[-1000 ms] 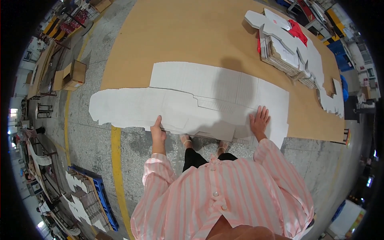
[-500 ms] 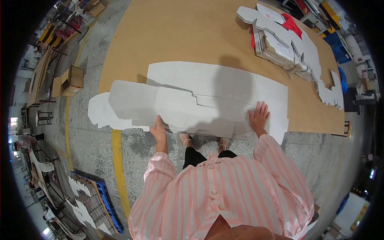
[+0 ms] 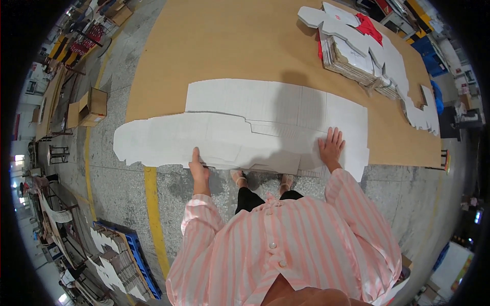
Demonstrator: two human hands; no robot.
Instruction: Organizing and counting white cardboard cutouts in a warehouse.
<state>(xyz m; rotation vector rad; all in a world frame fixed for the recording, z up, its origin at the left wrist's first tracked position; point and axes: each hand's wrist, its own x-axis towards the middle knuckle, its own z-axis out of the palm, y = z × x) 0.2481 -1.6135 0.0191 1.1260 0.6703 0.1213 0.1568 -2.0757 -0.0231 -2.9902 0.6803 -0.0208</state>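
A white die-cut cardboard sheet lies along the near side of the brown table, its left end reaching past the table's edge. Its near strip lies flat, with a stepped edge and crease lines across the middle. My left hand grips the near edge left of centre, thumb on top and the other fingers mostly hidden below. Flat on the right part of the sheet rests my right hand, open, fingers pointing away from me. A shadow covers part of the board between my hands.
On the brown tabletop, a tied stack of folded cardboard with a red cloth sits at the far right. An open carton stands at left. Behind it, nearer me, cardboard pieces lie on a blue pallet.
The raised left panel of the cardboard has come down and now lies flat, in line with the left end. My left hand has shifted slightly left; my right hand stays almost in place.
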